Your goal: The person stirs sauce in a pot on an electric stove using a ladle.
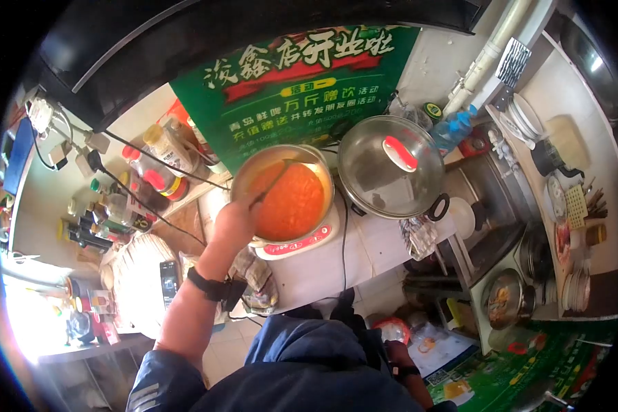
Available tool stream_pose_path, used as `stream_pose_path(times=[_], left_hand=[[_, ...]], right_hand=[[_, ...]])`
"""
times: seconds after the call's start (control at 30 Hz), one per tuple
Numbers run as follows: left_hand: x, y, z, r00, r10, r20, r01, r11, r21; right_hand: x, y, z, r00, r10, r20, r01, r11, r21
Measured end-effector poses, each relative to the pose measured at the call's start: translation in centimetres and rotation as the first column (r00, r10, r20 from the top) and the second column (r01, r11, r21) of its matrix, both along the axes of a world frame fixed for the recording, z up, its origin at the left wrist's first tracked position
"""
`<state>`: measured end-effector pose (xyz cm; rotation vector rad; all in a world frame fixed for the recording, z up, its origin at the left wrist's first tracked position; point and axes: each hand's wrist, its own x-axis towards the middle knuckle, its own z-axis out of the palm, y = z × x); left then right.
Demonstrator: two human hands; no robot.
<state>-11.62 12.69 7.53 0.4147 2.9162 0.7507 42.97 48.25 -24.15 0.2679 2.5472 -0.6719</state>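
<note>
My left hand [235,225], with a dark band on its wrist, is closed around the handle of a cooking spatula [276,182]. The spatula's head reaches the far side of a metal pot [244,180]. Chunky orange-red sauce [290,206] fills much of the pot. Under the pot is a white electric cooker [301,245] with a red control panel. My right hand [396,353] hangs low beside my body, near a red-and-white item [393,331] on a lower level. It is in shadow, and its fingers are not clear.
A large lidded pan [364,175] stands right of the pot, with a patterned cloth [419,237] below it. Bottles [159,182] and cables crowd the left. A folded cloth [257,278] lies at the counter's near edge. Shelves with plates [525,120] stand at right.
</note>
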Motion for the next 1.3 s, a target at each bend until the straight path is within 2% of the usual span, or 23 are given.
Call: stream_pose_path(times=[0.03,0.13,0.23,0.3,0.37,0.4,0.43,0.53,0.6,0.67,0.7,0.77,0.9,1.03,1.17,1.3], left_hand=[[0.4,0.2,0.3,0.999,-0.033,0.012,0.033,0.999,-0.016],[2.2,0.0,2.2,0.990,-0.120,0.071,0.123,0.991,-0.052],[4.7,-1.9,3.9,0.977,-0.161,0.138,0.170,0.984,-0.050],[6.5,-3.3,5.3,0.973,-0.179,0.143,0.186,0.982,-0.038],[8.5,-3.6,8.1,0.975,-0.115,0.192,0.135,0.986,-0.094],[9.5,-3.8,9.0,0.973,-0.082,0.216,0.110,0.986,-0.122],[10.5,-4.3,9.2,0.983,-0.083,0.163,0.103,0.988,-0.115],[12.4,-4.3,9.4,0.973,-0.005,0.232,0.043,0.987,-0.157],[12.4,-3.8,7.0,0.982,-0.003,0.188,0.041,0.979,-0.200],[12.3,-2.9,4.8,0.991,0.010,0.132,0.017,0.978,-0.207],[12.0,-2.4,3.9,0.990,0.053,0.128,-0.030,0.985,-0.169],[12.1,-1.5,4.5,0.988,0.107,0.112,-0.098,0.991,-0.089],[10.9,-0.7,4.1,0.985,0.169,0.016,-0.169,0.985,0.020],[6.7,1.2,0.9,0.972,0.221,-0.075,-0.219,0.975,0.039],[6.1,3.2,0.0,0.987,0.161,-0.024,-0.161,0.987,-0.016],[9.2,4.2,3.0,0.987,0.137,0.081,-0.129,0.987,-0.100]], right_hand=[[-0.2,0.2,-0.3,0.983,-0.085,0.164,0.088,0.996,-0.015],[0.3,0.5,-0.6,0.999,0.034,0.029,-0.034,0.999,0.001],[-0.1,1.0,-0.2,0.989,0.101,0.107,-0.105,0.994,0.030],[0.8,2.0,-2.7,0.982,-0.156,0.105,0.180,0.941,-0.288],[-0.2,2.4,-1.9,0.973,-0.171,0.154,0.212,0.924,-0.318],[-1.1,2.7,-1.0,0.981,-0.066,0.183,0.102,0.975,-0.199],[-2.2,2.9,0.2,0.974,0.036,0.223,-0.018,0.997,-0.080],[-3.5,4.0,0.3,0.963,0.218,0.157,-0.230,0.971,0.059],[-3.4,5.7,0.0,0.927,0.369,-0.069,-0.362,0.927,0.095],[-4.0,6.3,-0.1,0.985,0.158,-0.071,-0.165,0.978,-0.124],[-4.4,6.5,-0.5,0.989,-0.106,0.105,0.134,0.938,-0.321],[-5.2,7.3,-1.0,0.891,-0.329,0.314,0.446,0.768,-0.459],[-5.6,8.3,-0.1,0.860,-0.365,0.358,0.499,0.750,-0.435],[-5.4,9.6,-0.1,0.818,-0.389,0.423,0.553,0.734,-0.394],[-4.4,12.0,-2.4,0.828,-0.348,0.440,0.524,0.760,-0.384],[-5.1,13.0,-1.4,0.848,-0.279,0.450,0.465,0.801,-0.378]])
